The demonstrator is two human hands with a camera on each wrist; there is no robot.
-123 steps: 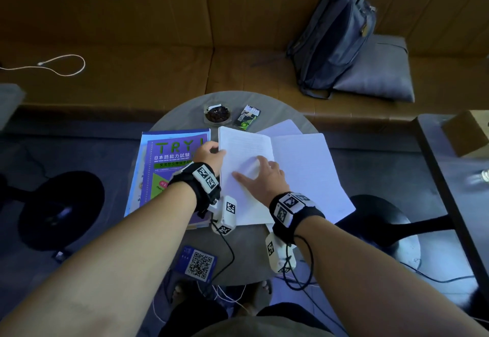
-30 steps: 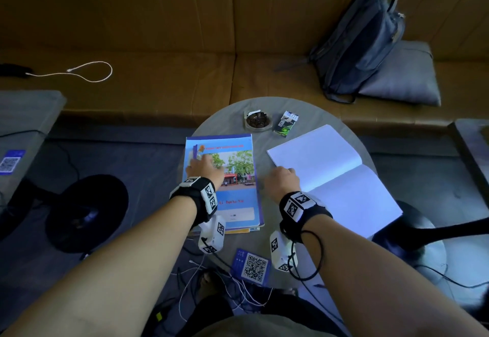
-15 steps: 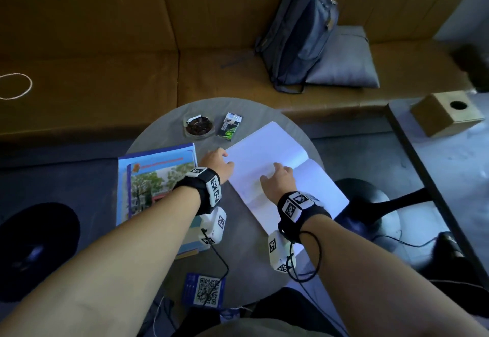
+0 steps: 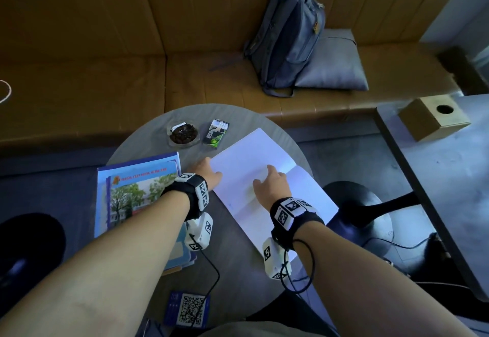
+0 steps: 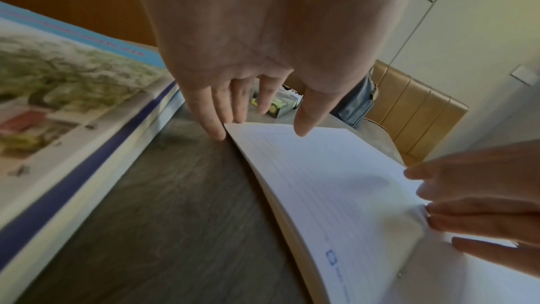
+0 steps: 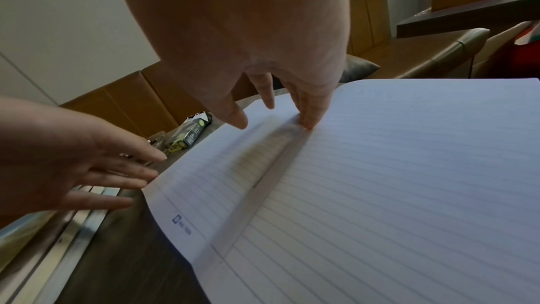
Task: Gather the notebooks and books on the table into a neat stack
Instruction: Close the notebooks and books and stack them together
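An open white lined notebook (image 4: 254,156) lies at an angle on the right of the round table (image 4: 230,246). My left hand (image 4: 205,175) is at its near-left corner; in the left wrist view its straight fingers (image 5: 217,128) touch the page edge and the thumb hovers over the page (image 5: 336,182). My right hand (image 4: 270,186) rests on the notebook's middle, fingertips (image 6: 307,121) pressing the fold between the pages (image 6: 380,170). To the left sits a stack of books (image 4: 137,186) topped by a blue cover with a tree photo (image 5: 73,101).
An ashtray (image 4: 183,133) and a cigarette pack (image 4: 215,133) sit at the table's far edge, a QR card (image 4: 189,310) at its near edge. A backpack (image 4: 288,35) and cushion (image 4: 333,64) are on the bench behind. Another table with a box (image 4: 434,118) stands right.
My left hand left the blue-covered stack and moved right to the open notebook's corner. My right hand slid up onto the notebook's fold. The view swung right.
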